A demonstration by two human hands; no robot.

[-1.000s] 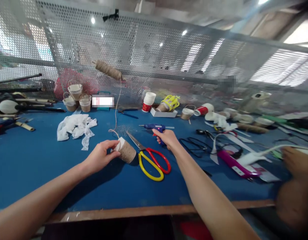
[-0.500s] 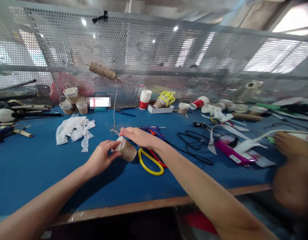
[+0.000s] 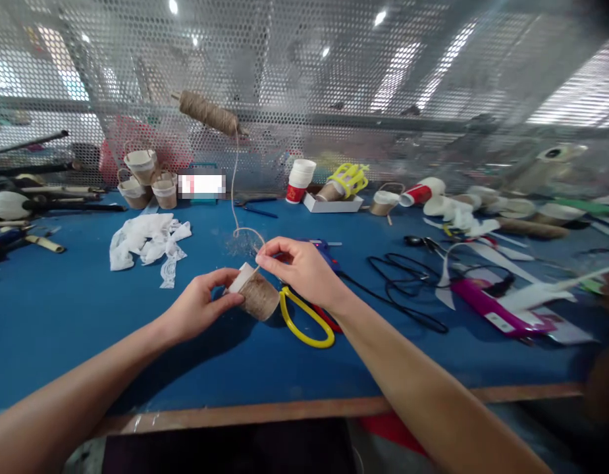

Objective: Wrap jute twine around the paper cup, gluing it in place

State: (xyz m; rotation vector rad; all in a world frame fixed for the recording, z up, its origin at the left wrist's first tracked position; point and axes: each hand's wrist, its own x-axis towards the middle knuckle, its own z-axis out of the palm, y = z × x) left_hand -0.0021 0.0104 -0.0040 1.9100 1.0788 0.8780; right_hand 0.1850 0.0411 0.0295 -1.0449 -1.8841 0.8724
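My left hand [image 3: 200, 306] grips a paper cup [image 3: 257, 294] wrapped in brown twine, lying on its side over the blue table [image 3: 62, 303]. My right hand [image 3: 301, 266] pinches the twine strand [image 3: 235, 197] just above the cup's white rim. The strand loops up to a twine spool [image 3: 209, 113] hung on the mesh wall. Red and yellow scissors [image 3: 304, 319] lie right of the cup, partly under my right wrist. A blue glue gun [image 3: 326, 249] rests behind my right hand.
White lace [image 3: 149, 240] lies at left. Small wrapped cups [image 3: 146, 178] stand at the back left, a stack of paper cups [image 3: 300, 179] and a yellow cage [image 3: 348, 178] at the back centre. Black cord [image 3: 403, 289], a purple tool [image 3: 496, 309] and scraps lie right.
My right hand let go of the glue gun, crossed left over the scissors and pinched the twine at the cup. The left hand kept hold of the cup.
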